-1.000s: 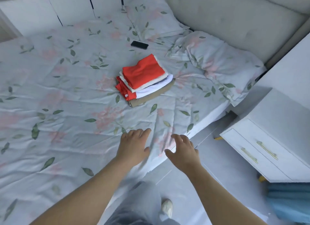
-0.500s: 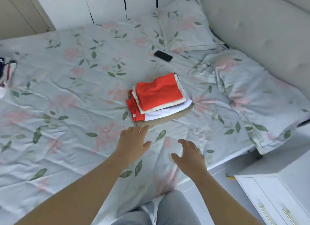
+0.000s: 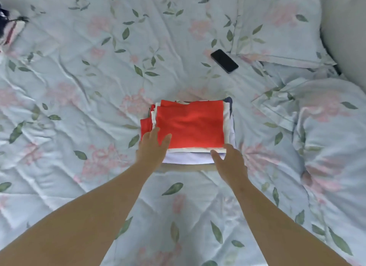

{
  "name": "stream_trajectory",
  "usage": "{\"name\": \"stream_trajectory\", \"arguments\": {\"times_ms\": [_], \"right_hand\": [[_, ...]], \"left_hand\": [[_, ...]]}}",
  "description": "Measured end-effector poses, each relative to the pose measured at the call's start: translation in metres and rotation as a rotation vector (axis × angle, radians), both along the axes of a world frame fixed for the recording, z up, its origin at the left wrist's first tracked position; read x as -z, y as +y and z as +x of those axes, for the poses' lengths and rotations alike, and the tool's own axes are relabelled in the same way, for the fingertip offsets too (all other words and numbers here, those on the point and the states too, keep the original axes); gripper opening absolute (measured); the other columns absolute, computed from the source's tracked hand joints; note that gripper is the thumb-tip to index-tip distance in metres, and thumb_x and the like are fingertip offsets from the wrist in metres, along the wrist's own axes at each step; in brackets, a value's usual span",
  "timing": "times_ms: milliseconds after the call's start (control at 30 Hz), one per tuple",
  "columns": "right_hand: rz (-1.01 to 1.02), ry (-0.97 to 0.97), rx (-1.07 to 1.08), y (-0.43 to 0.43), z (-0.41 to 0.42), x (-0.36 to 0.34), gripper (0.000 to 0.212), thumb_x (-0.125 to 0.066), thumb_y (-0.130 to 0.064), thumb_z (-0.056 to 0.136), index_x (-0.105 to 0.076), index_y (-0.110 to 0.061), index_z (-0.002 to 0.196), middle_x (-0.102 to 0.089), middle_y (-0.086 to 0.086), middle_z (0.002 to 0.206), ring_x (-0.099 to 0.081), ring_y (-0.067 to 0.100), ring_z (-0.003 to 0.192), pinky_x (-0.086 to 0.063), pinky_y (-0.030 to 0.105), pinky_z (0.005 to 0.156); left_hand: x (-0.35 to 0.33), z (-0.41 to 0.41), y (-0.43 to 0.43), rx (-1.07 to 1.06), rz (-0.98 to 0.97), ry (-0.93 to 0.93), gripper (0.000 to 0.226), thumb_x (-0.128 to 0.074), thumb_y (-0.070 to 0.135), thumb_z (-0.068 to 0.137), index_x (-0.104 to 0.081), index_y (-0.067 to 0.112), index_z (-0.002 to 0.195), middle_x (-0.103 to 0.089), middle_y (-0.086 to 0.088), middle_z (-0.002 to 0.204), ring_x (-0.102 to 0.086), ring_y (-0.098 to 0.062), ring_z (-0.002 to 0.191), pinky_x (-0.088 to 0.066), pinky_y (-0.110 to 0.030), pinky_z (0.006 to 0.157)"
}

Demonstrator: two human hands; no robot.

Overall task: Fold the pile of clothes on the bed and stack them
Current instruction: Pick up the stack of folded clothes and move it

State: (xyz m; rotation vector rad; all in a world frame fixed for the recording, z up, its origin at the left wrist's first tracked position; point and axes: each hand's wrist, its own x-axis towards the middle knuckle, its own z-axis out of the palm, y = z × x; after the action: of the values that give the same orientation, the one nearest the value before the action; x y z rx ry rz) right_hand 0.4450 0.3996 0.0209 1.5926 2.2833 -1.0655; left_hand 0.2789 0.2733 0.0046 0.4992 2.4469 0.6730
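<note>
A stack of folded clothes [image 3: 190,127] lies in the middle of the bed [image 3: 79,107]: a red piece with white trim on top, red, white and tan layers under it. My left hand [image 3: 152,147] reaches the stack's near left corner, fingers straight, tips over the red cloth. At the near right corner my right hand [image 3: 227,160] has its fingers spread, at the white edges. Neither hand grips anything.
A black phone [image 3: 224,60] lies on the floral cover beyond the stack. Two floral pillows [image 3: 277,28] sit at the right near a padded headboard [image 3: 344,28]. A dark and striped item [image 3: 10,28] pokes in at the far left edge.
Both hands have moved forward from the bed's near edge to the stack's near corners. The view has come closer and now looks more straight down on the stack.
</note>
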Motion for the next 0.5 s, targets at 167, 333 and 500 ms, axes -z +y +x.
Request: {"name": "stream_trajectory", "arguments": {"times_ms": [167, 333, 500], "right_hand": [[-0.016, -0.023, 0.224, 0.080, -0.042, 0.053, 0.095, -0.057, -0.071, 0.074, -0.032, -0.005, 0.138, -0.043, 0.014, 0.136, -0.041, 0.035, 0.126, -0.035, 0.052, 0.102], [-0.188, -0.035, 0.284, 0.121, -0.070, 0.106, 0.117, -0.067, -0.073, 0.060, -0.019, -0.007, 0.144, -0.034, 0.017, 0.141, -0.034, 0.036, 0.132, -0.030, 0.051, 0.108], [-0.309, 0.062, 0.292, 0.133, -0.071, 0.137, 0.146, -0.065, -0.088, 0.030, -0.004, -0.030, 0.150, -0.029, 0.009, 0.151, -0.032, 0.031, 0.137, -0.028, 0.050, 0.112]], "left_hand": [[0.040, -0.042, 0.039, -0.412, -0.022, -0.116, 0.093, -0.062, 0.063, 0.076, -0.020, 0.021, 0.148, -0.026, -0.013, 0.149, -0.025, -0.037, 0.136, -0.024, -0.052, 0.111], [0.091, -0.072, 0.039, -0.484, -0.112, -0.258, 0.127, -0.075, 0.070, 0.053, -0.007, 0.025, 0.150, -0.019, -0.011, 0.153, -0.025, -0.037, 0.138, -0.027, -0.055, 0.110], [0.113, -0.080, 0.037, -0.456, -0.051, -0.427, 0.123, -0.080, 0.058, 0.056, -0.011, 0.022, 0.150, -0.031, -0.007, 0.150, -0.036, -0.029, 0.134, -0.034, -0.043, 0.108]]}}
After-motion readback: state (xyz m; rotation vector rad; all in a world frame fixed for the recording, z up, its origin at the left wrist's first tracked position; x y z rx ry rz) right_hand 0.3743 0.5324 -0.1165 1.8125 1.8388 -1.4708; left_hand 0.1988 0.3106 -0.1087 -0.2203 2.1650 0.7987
